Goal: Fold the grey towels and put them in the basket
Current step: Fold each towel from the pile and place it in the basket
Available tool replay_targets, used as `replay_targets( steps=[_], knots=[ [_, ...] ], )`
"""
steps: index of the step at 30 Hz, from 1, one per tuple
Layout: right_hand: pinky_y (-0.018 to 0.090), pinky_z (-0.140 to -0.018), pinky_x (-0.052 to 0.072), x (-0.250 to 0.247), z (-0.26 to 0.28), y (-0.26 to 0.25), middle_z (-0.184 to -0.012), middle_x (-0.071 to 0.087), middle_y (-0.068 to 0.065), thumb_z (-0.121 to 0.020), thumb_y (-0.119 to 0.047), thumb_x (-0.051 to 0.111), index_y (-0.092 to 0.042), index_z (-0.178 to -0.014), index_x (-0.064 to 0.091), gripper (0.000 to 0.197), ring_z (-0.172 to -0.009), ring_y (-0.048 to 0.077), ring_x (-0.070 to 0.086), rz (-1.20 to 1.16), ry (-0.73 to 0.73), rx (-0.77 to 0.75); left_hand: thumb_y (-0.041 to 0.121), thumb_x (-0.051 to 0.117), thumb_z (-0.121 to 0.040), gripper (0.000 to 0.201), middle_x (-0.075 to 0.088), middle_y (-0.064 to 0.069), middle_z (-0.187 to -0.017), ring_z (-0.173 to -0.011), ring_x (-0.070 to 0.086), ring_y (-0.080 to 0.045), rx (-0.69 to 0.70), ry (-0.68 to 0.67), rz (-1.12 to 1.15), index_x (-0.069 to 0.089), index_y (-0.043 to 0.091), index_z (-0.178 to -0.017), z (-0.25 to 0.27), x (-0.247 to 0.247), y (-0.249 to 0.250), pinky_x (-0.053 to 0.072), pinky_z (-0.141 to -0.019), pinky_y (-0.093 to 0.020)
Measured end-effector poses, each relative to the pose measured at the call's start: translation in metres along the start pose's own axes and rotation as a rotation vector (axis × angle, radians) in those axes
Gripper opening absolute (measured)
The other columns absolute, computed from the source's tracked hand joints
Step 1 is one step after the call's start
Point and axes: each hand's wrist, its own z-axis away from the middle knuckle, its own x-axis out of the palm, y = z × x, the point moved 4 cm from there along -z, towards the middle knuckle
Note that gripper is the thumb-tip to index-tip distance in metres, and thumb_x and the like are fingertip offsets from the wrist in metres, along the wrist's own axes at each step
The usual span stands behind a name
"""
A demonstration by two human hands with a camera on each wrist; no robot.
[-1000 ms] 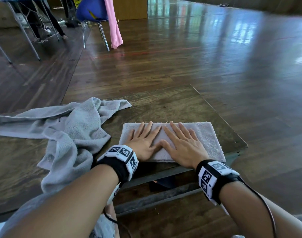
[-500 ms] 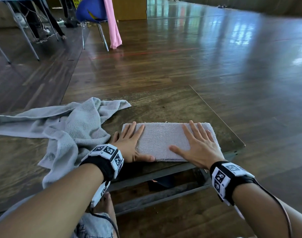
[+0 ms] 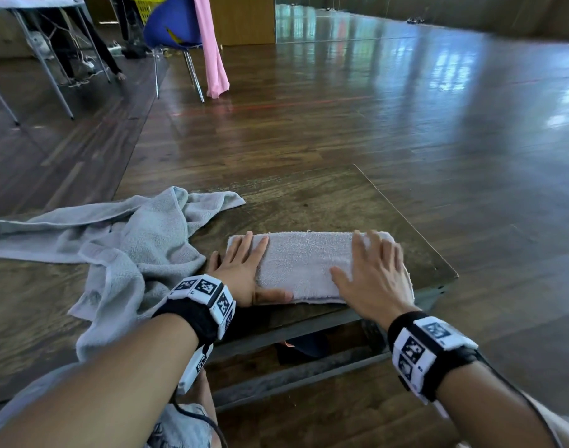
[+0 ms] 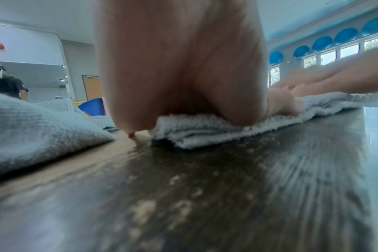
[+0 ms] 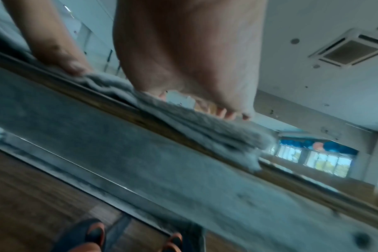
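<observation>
Grey folded towel [image 3: 304,265] lies at the wooden counter's [image 3: 325,202] near edge; left hand [image 3: 241,273] and right hand [image 3: 372,279] press it flat-fingered, grip released. An unfolded towel [image 3: 121,250] sits left.

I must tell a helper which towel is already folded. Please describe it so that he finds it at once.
On the wooden table, look at the near right corner. The folded towel lies there as a flat, neat rectangle under both hands, while its neighbour to the left, the crumpled towel, is loose.
</observation>
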Motion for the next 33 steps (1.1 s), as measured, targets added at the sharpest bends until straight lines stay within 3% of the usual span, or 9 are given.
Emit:
replay_targets(
  steps=[2,4,7,13,19,23,26,29,33],
  knots=[
    [0.04,-0.098,0.039,-0.007,0.006,-0.032,-0.134,0.046,0.008,-0.095,-0.055,0.042,-0.02,-0.14,0.038,0.058,-0.119,0.026,0.044,0.023,0.073,-0.168,0.102,0.043,-0.047,0.136,-0.038,0.011,-0.157,-0.146,-0.033,-0.014,-0.027,0.001,-0.003,-0.029,0.044,-0.147,-0.001,0.0,0.0,-0.011,-0.119,-0.056],
    [0.038,-0.077,0.04,-0.007,0.013,-0.055,-0.114,0.062,0.003,-0.095,-0.053,0.041,-0.025,-0.137,0.038,0.05,-0.099,0.025,0.06,-0.008,0.034,-0.254,0.104,0.041,-0.045,0.137,-0.038,0.011,-0.157,-0.146,-0.032,-0.014,-0.062,0.001,-0.02,-0.03,0.044,-0.147,-0.001,-0.001,-0.001,-0.012,-0.117,-0.058],
    [0.038,-0.066,0.041,-0.001,0.016,-0.06,-0.102,0.069,0.002,-0.097,-0.055,0.039,-0.027,-0.142,0.029,0.053,-0.091,0.027,0.067,-0.049,-0.021,-0.26,0.109,0.029,-0.037,0.141,-0.032,0.008,-0.16,-0.149,-0.027,-0.018,-0.096,0.049,-0.061,-0.029,0.043,-0.148,0.0,-0.001,0.0,-0.019,-0.113,-0.062],
    [0.038,-0.086,0.048,-0.008,0.012,-0.044,-0.128,0.055,0.001,-0.101,-0.052,0.04,-0.023,-0.146,0.033,0.054,-0.121,0.021,0.05,-0.087,-0.093,-0.212,0.112,0.016,-0.033,0.147,0.002,-0.001,-0.166,-0.152,0.002,-0.028,-0.149,0.199,-0.073,-0.008,0.035,-0.156,0.013,-0.002,0.007,-0.005,-0.113,-0.066],
    [0.035,-0.094,0.048,-0.01,0.032,-0.036,-0.126,0.05,-0.004,-0.101,-0.041,0.045,-0.026,-0.145,0.04,0.046,-0.121,0.015,0.047,-0.162,-0.11,-0.311,0.105,0.013,-0.055,0.122,0.042,-0.017,-0.146,-0.136,0.036,-0.035,-0.095,0.314,-0.097,0.029,0.024,-0.145,0.043,-0.006,0.025,0.016,-0.11,-0.063],
    [0.037,-0.112,0.04,-0.009,0.043,-0.019,-0.138,0.041,0.0,-0.097,-0.017,0.049,-0.021,-0.153,0.038,0.057,-0.135,0.02,0.038,-0.222,-0.111,-0.256,0.086,0.028,-0.081,0.076,0.063,-0.011,-0.124,-0.12,0.054,-0.031,-0.047,0.335,-0.084,0.039,0.019,-0.116,0.059,0.002,0.039,0.024,-0.106,-0.059],
    [0.039,-0.122,0.029,-0.006,0.054,0.004,-0.162,0.017,-0.001,-0.087,-0.003,0.053,-0.029,-0.159,0.021,0.083,-0.152,0.021,0.014,-0.123,-0.166,-0.247,0.065,0.034,-0.094,0.058,0.07,-0.003,-0.109,-0.118,0.058,-0.027,0.032,0.318,0.088,0.034,0.022,-0.133,0.065,0.005,0.051,0.016,-0.111,-0.059],
    [0.034,-0.123,0.019,-0.001,0.067,0.017,-0.165,-0.004,-0.003,-0.086,-0.011,0.061,-0.042,-0.159,0.002,0.098,-0.152,0.019,0.0,-0.002,-0.166,-0.301,0.043,0.036,-0.099,0.044,0.066,0.009,-0.086,-0.11,0.06,-0.023,0.168,0.248,0.191,0.031,0.03,-0.141,0.068,0.008,0.063,0.018,-0.109,-0.051],
    [0.036,-0.12,0.029,0.004,0.07,0.016,-0.164,0.004,0.003,-0.087,-0.021,0.07,-0.047,-0.157,0.005,0.099,-0.148,0.022,0.017,0.056,-0.05,-0.348,0.023,0.034,-0.1,0.038,0.068,0.003,-0.105,-0.114,0.058,-0.022,0.264,0.215,0.233,0.04,0.032,-0.137,0.069,0.008,0.066,0.02,-0.106,-0.047]
  ],
)
